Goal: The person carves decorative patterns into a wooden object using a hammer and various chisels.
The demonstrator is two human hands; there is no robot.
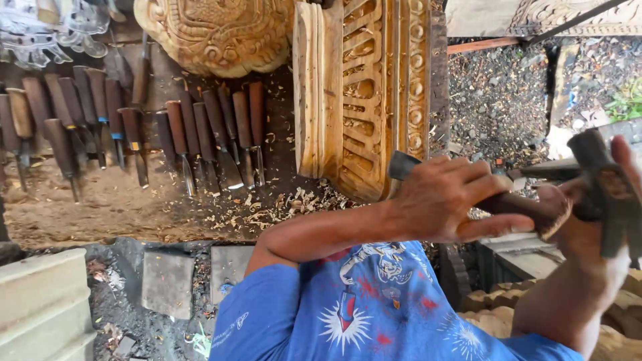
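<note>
My left hand point(445, 200) is closed round the wooden handle of a chisel point(468, 194), fingers wrapped over the top so most of the shaft is hidden inside my grip; only the dark blade end sticks out past my knuckles, its tip touching the lower end of the carved wooden panel point(364, 93). The handle's butt shows just beyond my fingertips, towards my other hand. My right hand point(595, 220) is clenched on a dark mallet point(605, 187), whose head sits just beside the chisel's butt; I cannot tell whether the two are touching. The panel stands on the right-hand part of the desk point(100, 207), its pale edge reaching the desk's near edge, with deep openwork and a row of beads cut into it. A second carved piece point(214, 30), rounded and scrolled, lies at the far edge of the desk, just left of the panel. A row of carving chisels point(134, 127) with brown handles lies side by side across the left and middle of the desk, well apart from my grip. Wood shavings point(281, 207) are scattered along the near edge, close to the foot of the panel.
</note>
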